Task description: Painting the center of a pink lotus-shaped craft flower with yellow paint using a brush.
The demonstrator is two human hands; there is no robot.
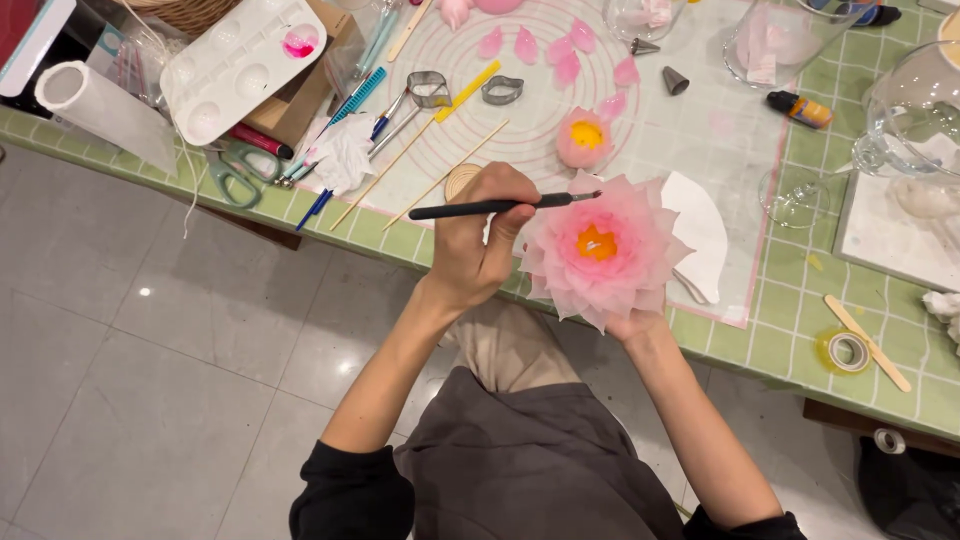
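Pink lotus flower gripped underneath by right hand beyond table edge, left hand fingers pinching brush

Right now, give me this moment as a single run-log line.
left hand: holds thin black brush, tip at petal edge | right hand: holds large pink flower from beneath | nearby: small pink flower on mat

We've got both forearms bare, dark sleeves pushed up to the elbows, reaching forward and angling in toward each other. Our left hand is curled in a pinch grip, knuckles up (thumb tucked underneath). Our right hand is mostly hidden, only the wrist showing.
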